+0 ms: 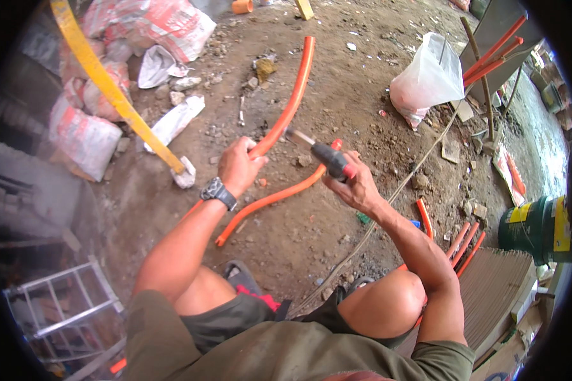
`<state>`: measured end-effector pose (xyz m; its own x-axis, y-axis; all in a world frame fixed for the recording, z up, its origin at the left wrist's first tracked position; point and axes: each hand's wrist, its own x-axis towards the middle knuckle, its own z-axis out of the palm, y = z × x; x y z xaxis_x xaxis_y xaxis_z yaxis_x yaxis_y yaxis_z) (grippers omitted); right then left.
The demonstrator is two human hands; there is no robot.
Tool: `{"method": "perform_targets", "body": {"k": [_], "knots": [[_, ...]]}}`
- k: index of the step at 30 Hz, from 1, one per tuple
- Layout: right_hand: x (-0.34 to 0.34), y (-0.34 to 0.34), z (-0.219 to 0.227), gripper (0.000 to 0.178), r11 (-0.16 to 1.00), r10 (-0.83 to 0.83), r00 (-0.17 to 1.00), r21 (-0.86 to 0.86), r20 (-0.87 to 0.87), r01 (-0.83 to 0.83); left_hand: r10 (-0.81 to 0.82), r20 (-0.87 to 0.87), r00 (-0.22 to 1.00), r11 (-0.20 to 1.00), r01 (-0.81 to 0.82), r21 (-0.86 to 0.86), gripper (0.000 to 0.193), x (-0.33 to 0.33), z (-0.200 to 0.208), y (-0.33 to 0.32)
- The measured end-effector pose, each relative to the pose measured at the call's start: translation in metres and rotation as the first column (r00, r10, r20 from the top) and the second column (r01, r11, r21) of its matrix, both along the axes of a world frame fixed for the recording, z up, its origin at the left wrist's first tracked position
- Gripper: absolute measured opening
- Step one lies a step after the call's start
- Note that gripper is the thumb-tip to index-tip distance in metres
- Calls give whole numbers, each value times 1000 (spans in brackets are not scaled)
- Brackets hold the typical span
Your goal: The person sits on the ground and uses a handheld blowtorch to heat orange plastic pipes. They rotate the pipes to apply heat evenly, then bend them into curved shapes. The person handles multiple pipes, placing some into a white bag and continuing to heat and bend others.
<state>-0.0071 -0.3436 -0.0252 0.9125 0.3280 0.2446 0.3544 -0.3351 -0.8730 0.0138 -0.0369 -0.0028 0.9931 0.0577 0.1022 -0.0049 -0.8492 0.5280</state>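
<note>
My left hand (238, 168), below which a dark watch (218, 193) sits on the wrist, is closed around an orange plastic pipe (293, 101). The pipe curves up and away from me, and a further length shows behind my wrist. In my right hand (360, 189) is a blowtorch (328, 157) with a black and red body. Its metal nozzle points left toward the pipe, close to my left hand; I cannot make out a flame. A second orange pipe (270, 198), bent in a soft S, lies on the dirt beneath both hands.
Sacks (86, 136) and a yellow bar (108, 86) are at the left, above a metal frame (73, 298). A translucent bag (429, 79) stands far right. Green buckets (524, 230), short orange pipes (467, 244) and stacked corrugated sheets (489, 298) are nearer. A cord (397, 200) crosses the stony ground.
</note>
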Motion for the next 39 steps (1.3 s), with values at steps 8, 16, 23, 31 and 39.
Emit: {"method": "perform_targets", "body": {"k": [8, 16, 23, 31, 39], "knots": [[-2, -8, 2, 33, 992, 69, 994, -107, 89, -59, 12, -34, 999, 999, -10, 42, 33, -3, 7, -1], [7, -14, 7, 45, 975, 93, 993, -208, 79, -74, -17, 27, 999, 994, 14, 111, 31, -6, 6, -1], [25, -24, 16, 33, 991, -55, 997, -119, 63, 62, -36, -38, 999, 989, 41, 139, 28, -7, 9, -4], [26, -26, 20, 34, 995, -98, 992, -37, -85, 95, -58, -30, 998, 986, 62, 155, 30, -10, 12, -1], [28, -29, 23, 35, 990, -108, 994, -98, -22, 105, -85, -12, 996, 982, 86, 169, 30, -11, 11, 5]]}}
